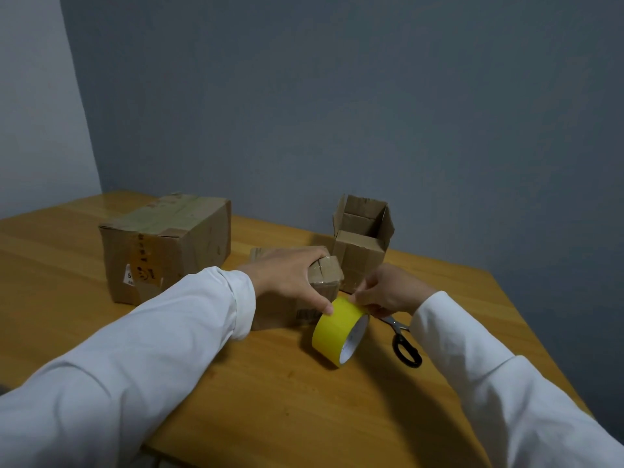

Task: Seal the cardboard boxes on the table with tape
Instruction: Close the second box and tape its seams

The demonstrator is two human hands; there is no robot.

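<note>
A grey wall (337, 96) backs the wooden bench (270, 393), which stands in a corner; its right edge runs diagonally from behind the boxes toward you, and its near edge crosses under your sleeves.

Three cardboard boxes stand at the far half of the bench. The large box (169, 244) is at the left, closed, with old tape and labels on it. The small box (324, 275) lies just in front of you with its flaps folded shut. The open box (363, 241) stands behind and right of it, flaps upright, close to the wall and touching or just beside the small box.

Your left hand (290, 275) rests on top of the small box, fingers spread over its far edge, thumb tip touching the yellow tape roll (339, 331). The roll stands on its edge just beside the box's near right corner. Your right hand (388, 292) pinches at the top of the roll with curled fingertips; whether a tape end is lifted cannot be told.

The scissors (403, 342) lie on the bench just right of the roll, partly under your right hand, handles toward you. Bare bench surface extends from the roll to the near edge between your arms.
</note>
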